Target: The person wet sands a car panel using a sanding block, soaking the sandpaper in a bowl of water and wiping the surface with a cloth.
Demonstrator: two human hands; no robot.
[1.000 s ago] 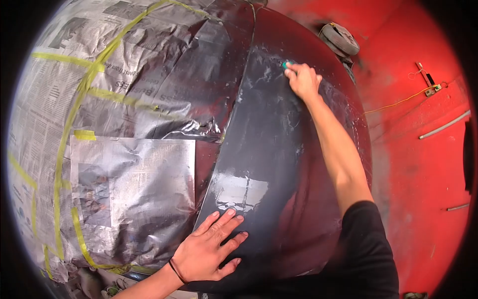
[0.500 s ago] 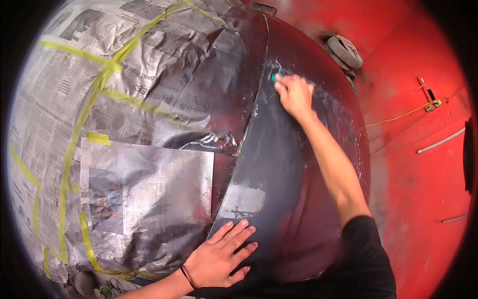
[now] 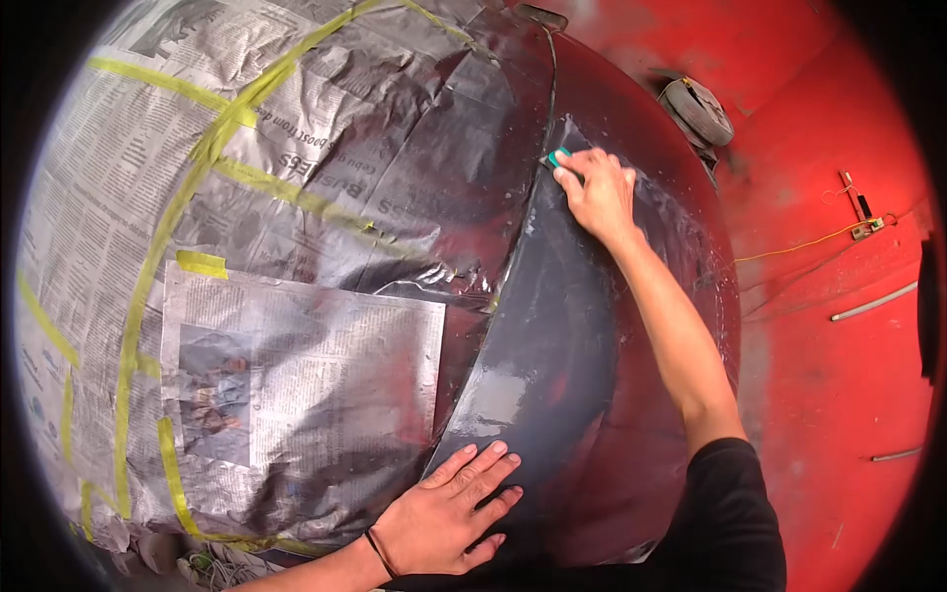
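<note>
My right hand [image 3: 600, 195] pinches a small teal-green block [image 3: 559, 157] between thumb and fingers. The block lies against the upper part of a wet, dark grey and maroon car panel [image 3: 552, 345], right by the seam at its left side. Whitish streaks surround that spot, and what is under my palm is hidden. Lower down, my left hand [image 3: 444, 513] rests on the panel's near end with its fingers spread, holding nothing. A dark band circles that wrist.
Left of the seam, newspaper sheets [image 3: 326, 365] mask the surface, held by yellow tape [image 3: 178, 212]. A grey rounded object [image 3: 696, 111] sits beyond the panel. On the red floor [image 3: 819, 414] lie a yellow cord [image 3: 794, 249] and a pale rod [image 3: 874, 301].
My right hand has shifted slightly with the teal-green block, which now shows more and sits closer to the seam. My left hand stays flat on the panel. The whole view has shifted a little.
</note>
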